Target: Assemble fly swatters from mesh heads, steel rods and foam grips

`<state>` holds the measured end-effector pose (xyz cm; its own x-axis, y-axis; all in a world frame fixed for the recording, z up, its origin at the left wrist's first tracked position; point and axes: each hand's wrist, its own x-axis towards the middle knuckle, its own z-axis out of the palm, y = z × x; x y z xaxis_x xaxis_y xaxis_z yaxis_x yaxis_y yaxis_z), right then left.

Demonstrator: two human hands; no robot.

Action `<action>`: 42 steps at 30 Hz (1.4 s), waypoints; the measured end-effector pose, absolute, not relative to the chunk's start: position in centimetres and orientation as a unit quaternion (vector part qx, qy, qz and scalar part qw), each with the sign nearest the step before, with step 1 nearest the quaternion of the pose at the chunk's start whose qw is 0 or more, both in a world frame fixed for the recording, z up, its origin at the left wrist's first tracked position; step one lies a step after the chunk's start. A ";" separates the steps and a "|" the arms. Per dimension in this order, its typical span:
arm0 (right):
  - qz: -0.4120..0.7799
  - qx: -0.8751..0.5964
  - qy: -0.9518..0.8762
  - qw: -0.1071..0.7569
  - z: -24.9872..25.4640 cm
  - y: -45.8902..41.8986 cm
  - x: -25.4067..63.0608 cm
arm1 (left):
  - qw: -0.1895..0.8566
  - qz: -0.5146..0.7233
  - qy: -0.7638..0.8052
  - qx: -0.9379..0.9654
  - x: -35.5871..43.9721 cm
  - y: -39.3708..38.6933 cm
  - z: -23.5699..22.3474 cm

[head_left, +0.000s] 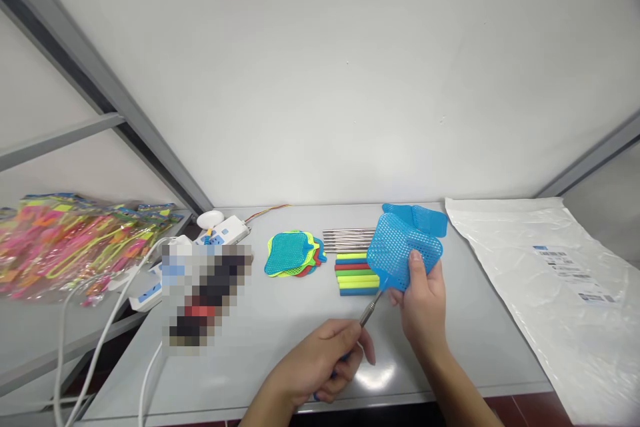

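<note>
A blue fly swatter head with a perforated face is pinched in my right hand, thumb on top. From the head's neck, a metal rod runs down to my left hand, which is wrapped around its lower end. Bits of blue show between those left fingers; the rest is hidden by the palm. Behind the held head lie more blue swatter heads. Several metal rods lie side by side, with coloured handle tubes in front of them. Left of these is a stack of swatter heads.
A large white plastic bag with a label covers the table's right side. Power strips, white cables and a pixelated dark object are on the left. Packaged colourful items fill the shelf beyond.
</note>
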<state>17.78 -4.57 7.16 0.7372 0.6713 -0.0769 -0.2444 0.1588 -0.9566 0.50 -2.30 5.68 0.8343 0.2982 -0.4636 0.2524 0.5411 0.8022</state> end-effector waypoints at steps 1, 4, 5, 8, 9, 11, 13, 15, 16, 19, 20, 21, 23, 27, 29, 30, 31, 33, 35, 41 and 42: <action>0.307 -0.566 -0.191 0.741 7.3 -4.5 17.9 | 0.813 0.028 0.298 0.499 0.7 -2.4 5.7; 0.285 -0.568 -0.216 0.741 7.7 -4.2 18.3 | 0.688 0.081 0.368 0.620 1.4 -2.8 6.1; 0.279 -0.571 -0.225 0.739 7.7 -4.2 18.4 | 0.628 0.094 0.393 0.666 1.7 -3.0 6.3; 0.268 -0.575 -0.231 0.737 7.8 -3.9 18.8 | 0.428 0.079 0.460 0.774 2.7 -3.4 6.7; 0.266 -0.575 -0.225 0.740 7.7 -3.8 18.8 | 0.362 0.060 0.482 0.795 3.0 -3.5 6.8; 0.260 -0.574 -0.208 0.748 7.5 -3.6 18.8 | 0.259 0.028 0.519 0.814 3.7 -3.7 6.8; 0.262 -0.570 -0.195 0.754 7.3 -3.4 18.6 | 0.232 0.024 0.531 0.815 4.0 -3.8 6.8; 0.287 -0.558 -0.191 0.755 7.1 -3.3 18.5 | 0.292 0.047 0.514 0.805 3.8 -3.6 6.9; 0.309 -0.547 -0.191 0.754 7.0 -3.3 18.4 | 0.346 0.065 0.499 0.792 3.6 -3.5 6.9; 0.374 -0.512 -0.195 0.749 6.9 -3.6 18.4 | 0.531 0.109 0.441 0.715 2.6 -3.1 7.1; 0.386 -0.504 -0.202 0.745 6.9 -3.8 18.4 | 0.585 0.112 0.422 0.683 2.2 -3.0 7.2; 0.393 -0.500 -0.211 0.742 7.0 -3.9 18.4 | 0.634 0.107 0.405 0.650 2.0 -2.9 7.3; 0.397 -0.494 -0.236 0.737 7.2 -4.0 18.4 | 0.710 0.085 0.379 0.587 1.6 -2.8 7.4; 0.395 -0.483 -0.262 0.737 7.9 -3.7 18.1 | 0.716 0.089 0.375 0.582 1.8 -2.7 7.7; 0.388 -0.481 -0.263 0.741 8.2 -3.6 17.9 | 0.636 0.124 0.394 0.652 2.1 -2.8 8.0; 0.383 -0.480 -0.262 0.744 8.3 -3.5 17.8 | 0.584 0.137 0.408 0.688 2.3 -2.9 8.2; 0.380 -0.479 -0.260 0.747 8.4 -3.5 17.8 | 0.531 0.142 0.424 0.719 2.4 -2.9 8.3; 0.374 -0.477 -0.253 0.754 8.6 -3.4 17.7 | 0.436 0.126 0.459 0.764 2.7 -3.0 8.6; 0.372 -0.475 -0.249 0.758 8.5 -3.3 17.8 | 0.374 0.099 0.486 0.784 2.9 -3.1 8.6; 0.445 -0.480 -0.264 0.708 7.1 -3.4 17.2 | 0.447 0.142 0.444 0.764 3.6 -3.1 7.8; 0.472 -0.484 -0.277 0.683 6.7 -3.5 17.0 | 0.482 0.162 0.424 0.750 3.7 -3.0 7.6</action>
<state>16.98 -3.51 6.73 0.4012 0.9126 -0.0791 -0.3773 0.0859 -0.9221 3.67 -3.04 7.64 0.5875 0.7921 -0.1654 0.4798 -0.1764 0.8595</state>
